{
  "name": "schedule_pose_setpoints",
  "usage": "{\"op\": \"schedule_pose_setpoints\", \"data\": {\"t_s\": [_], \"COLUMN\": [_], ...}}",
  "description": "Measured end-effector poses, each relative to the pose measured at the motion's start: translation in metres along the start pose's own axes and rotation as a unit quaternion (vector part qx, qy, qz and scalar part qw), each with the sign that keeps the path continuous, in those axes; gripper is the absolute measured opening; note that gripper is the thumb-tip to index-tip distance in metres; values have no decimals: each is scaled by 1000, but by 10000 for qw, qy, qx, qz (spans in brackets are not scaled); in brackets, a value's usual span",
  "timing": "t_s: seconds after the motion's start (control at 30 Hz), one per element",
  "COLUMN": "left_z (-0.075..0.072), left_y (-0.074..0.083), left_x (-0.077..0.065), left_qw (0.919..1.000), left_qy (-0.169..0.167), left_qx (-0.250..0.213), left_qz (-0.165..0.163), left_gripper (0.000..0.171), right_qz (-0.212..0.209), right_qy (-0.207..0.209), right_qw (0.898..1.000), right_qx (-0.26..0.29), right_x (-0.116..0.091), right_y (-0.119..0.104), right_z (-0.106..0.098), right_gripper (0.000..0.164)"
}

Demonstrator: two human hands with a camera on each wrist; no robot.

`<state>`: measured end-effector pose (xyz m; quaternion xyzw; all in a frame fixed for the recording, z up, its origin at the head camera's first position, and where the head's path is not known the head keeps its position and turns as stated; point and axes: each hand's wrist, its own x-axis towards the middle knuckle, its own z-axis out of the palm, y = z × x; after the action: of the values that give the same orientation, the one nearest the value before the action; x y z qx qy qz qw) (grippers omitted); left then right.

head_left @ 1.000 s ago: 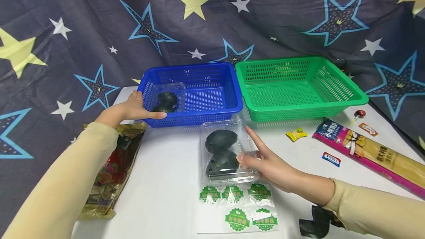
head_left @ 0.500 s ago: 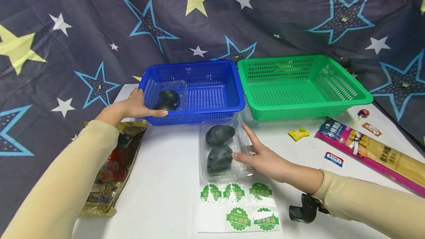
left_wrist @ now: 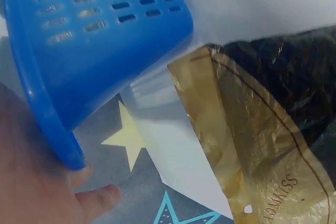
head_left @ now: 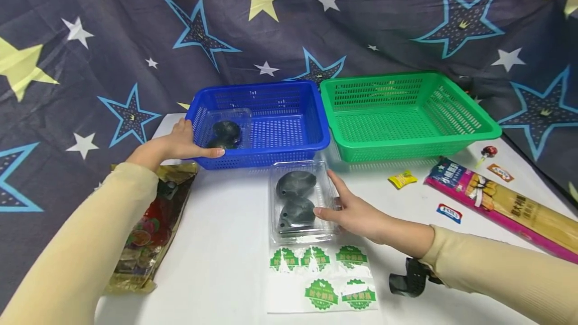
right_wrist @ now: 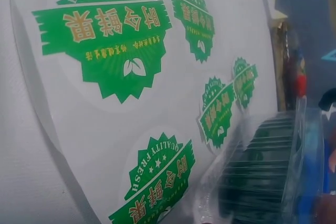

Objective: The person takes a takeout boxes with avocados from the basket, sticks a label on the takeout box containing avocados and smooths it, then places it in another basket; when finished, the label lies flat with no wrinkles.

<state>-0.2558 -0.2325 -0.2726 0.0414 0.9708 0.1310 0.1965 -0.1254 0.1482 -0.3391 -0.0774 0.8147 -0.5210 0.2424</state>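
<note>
A clear plastic clamshell box (head_left: 295, 232) lies at the middle of the table, just in front of the blue basket (head_left: 289, 153). Two dark green, oval, fruit-like pieces (head_left: 295, 184) show inside it. My right hand (head_left: 363, 217) grips the box's right side, thumb on top. In the right wrist view, the box (right_wrist: 260, 177) stands close to the sticker sheet (right_wrist: 121, 119). My left hand (head_left: 182, 144) holds the blue basket's front left corner, thumb along the front rim. Inside that basket, at the left, sits a second clear box (head_left: 241, 129) with similar dark pieces.
A green basket (head_left: 415, 144) adjoins the blue one. Yellow candy (head_left: 402, 179), a blue-and-red candy (head_left: 449, 212), an orange-brown candy (head_left: 500, 172), a lollipop (head_left: 489, 151) and a long pasta pack (head_left: 501, 204) lie right. A gold bag (head_left: 151, 234) lies under the left forearm.
The clamshell box has come down and slightly left in my right hand, now flatter near the table. My left hand keeps its hold on the basket corner. The head view shifts slightly.
</note>
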Motion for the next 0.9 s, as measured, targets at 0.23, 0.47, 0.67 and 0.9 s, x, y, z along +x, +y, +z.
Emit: {"op": "schedule_pose_setpoints", "data": {"t_s": [0.23,0.47,0.67,0.9], "left_z": [-1,41,110,146], "left_y": [2,63,117,134], "left_x": [-12,-70,-104,-89], "left_qw": [9988,9697,9749,9484], "left_qy": [352,2198,833,-103], "left_qx": [-156,-463,-1920,-3116], "left_qz": [313,958,758,571], "left_gripper": [127,91,98,117], "right_qz": [-74,-70,-128,44], "right_qy": [-16,14,18,-1], "right_qw": [9999,9999,9999,9993], "right_qx": [84,77,-17,382], "right_x": [2,0,0,-1], "right_y": [2,3,3,1], "right_z": [1,-2,-6,2], "right_gripper": [98,99,99,96]}}
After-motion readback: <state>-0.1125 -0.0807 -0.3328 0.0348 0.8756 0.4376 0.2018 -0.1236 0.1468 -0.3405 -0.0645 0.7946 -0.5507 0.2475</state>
